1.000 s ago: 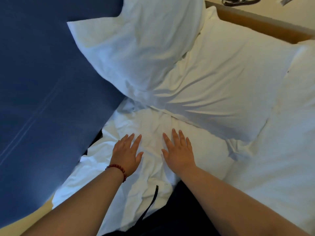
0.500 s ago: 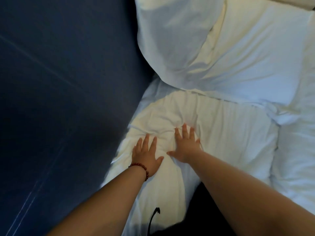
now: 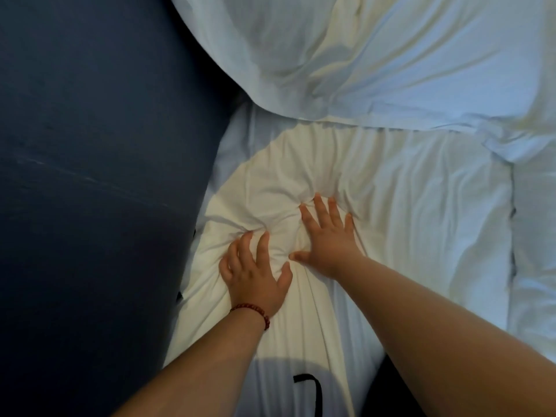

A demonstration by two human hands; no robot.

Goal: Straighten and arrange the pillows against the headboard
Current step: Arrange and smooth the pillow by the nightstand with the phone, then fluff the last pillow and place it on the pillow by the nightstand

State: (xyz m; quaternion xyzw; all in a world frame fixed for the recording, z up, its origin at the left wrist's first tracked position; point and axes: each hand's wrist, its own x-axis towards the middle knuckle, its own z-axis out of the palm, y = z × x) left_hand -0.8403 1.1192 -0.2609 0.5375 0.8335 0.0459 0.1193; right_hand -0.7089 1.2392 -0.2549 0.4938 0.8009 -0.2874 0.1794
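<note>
The left hand [image 3: 255, 276] and right hand [image 3: 328, 240] are pressed, fingers spread and holding nothing, into the near pillow [image 3: 397, 194], laid flat just beside the headboard [image 3: 90, 145]; plumping is judged the step in hand. Beyond, a far pillow [image 3: 406, 55] is leaned at the headboard, so the near one likely needs to be gripped and stood beside it.

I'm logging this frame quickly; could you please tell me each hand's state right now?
Left hand: open, pressing the near pillow.
Right hand: open, pressing it too.
</note>
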